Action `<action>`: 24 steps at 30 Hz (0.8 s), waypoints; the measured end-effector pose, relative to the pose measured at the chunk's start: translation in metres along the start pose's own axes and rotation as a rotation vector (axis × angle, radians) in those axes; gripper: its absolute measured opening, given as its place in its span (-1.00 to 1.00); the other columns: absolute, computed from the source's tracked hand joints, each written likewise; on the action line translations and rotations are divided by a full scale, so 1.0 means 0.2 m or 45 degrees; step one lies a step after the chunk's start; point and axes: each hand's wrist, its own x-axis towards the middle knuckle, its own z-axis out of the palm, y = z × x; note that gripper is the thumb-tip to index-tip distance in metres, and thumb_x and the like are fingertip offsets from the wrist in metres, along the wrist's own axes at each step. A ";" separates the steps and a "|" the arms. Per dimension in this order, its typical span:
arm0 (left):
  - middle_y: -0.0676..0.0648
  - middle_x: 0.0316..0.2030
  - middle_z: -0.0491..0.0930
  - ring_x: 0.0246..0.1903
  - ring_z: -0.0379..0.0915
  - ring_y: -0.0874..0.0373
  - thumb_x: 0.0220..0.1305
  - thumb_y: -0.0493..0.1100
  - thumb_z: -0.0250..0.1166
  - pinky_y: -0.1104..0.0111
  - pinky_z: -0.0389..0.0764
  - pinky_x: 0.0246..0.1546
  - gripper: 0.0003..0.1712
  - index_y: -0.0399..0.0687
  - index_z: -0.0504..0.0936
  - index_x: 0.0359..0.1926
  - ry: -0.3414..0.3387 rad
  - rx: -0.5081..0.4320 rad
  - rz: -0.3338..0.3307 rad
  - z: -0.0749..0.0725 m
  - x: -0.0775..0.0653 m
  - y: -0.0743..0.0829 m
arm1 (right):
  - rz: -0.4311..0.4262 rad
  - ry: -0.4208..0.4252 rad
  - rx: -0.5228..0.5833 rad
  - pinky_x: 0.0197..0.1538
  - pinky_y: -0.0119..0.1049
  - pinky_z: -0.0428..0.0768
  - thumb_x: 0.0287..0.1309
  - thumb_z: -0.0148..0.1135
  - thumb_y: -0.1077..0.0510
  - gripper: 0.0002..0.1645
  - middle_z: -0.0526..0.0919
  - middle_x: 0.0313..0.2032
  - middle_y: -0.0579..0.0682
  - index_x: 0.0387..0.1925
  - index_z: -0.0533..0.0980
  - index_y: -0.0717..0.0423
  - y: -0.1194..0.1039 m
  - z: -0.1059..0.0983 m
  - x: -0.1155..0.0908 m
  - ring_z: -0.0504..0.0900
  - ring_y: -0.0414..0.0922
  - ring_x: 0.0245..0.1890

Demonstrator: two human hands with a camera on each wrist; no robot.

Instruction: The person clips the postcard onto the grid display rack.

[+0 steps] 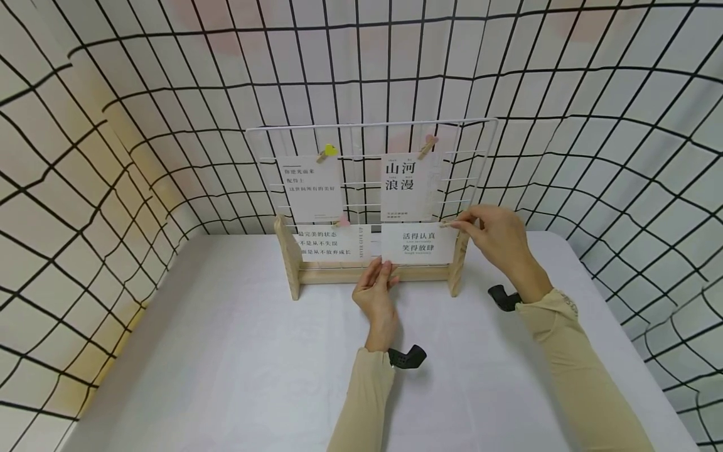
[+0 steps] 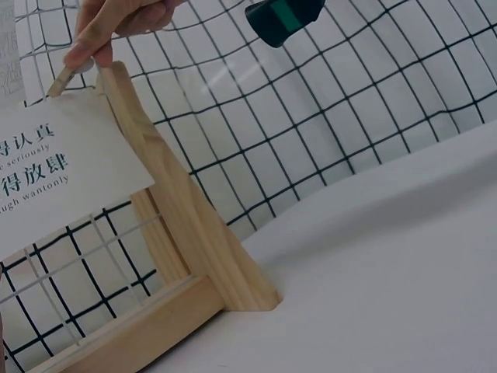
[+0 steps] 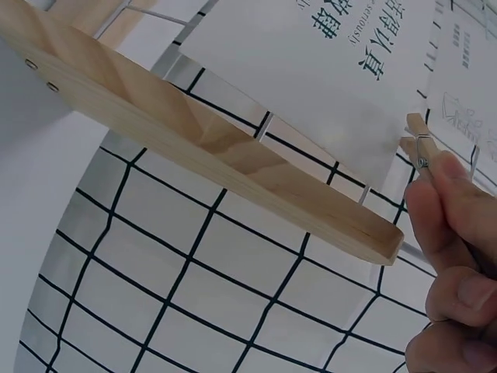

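In the head view, my left hand pinches the lower left corner of a white card printed with dark lettering. The card lies against the lower right of a white wire grid rack. At the card's upper right corner, my right hand pinches a small wooden clothespin between thumb and forefinger. The clothespin's tip is at the card's top edge, also visible in the left wrist view. Of my left hand, only a sliver shows at that view's left edge.
Wooden side feet and a crossbar support the rack. Other cards hang on it: one upper left under a yellow-topped clip, one upper right under a pink-topped clip, one lower left. A black-gridded cloth stands behind.
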 end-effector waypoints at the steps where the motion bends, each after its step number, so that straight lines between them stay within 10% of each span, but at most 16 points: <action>1: -0.12 -0.32 0.82 -0.38 0.80 0.15 0.16 -0.45 0.49 0.44 0.72 -0.47 -0.68 -0.43 0.73 -0.04 0.001 0.004 -0.002 0.00 0.00 0.00 | -0.009 0.000 -0.003 -0.62 -0.41 0.09 0.14 0.53 0.14 -0.85 0.54 -0.69 -0.01 -0.37 0.74 0.17 0.00 0.00 0.00 0.22 -0.26 -0.69; 24: -0.15 -0.31 0.81 -0.37 0.80 0.14 0.18 -0.46 0.46 0.40 0.75 -0.44 -0.71 -0.45 0.72 -0.05 0.011 -0.010 0.019 0.01 0.02 -0.03 | 0.002 -0.204 -0.098 -0.53 -0.34 0.29 0.15 0.52 0.11 -0.87 0.81 -0.43 0.09 -0.36 0.78 0.10 -0.05 -0.02 0.11 0.53 -0.07 -0.57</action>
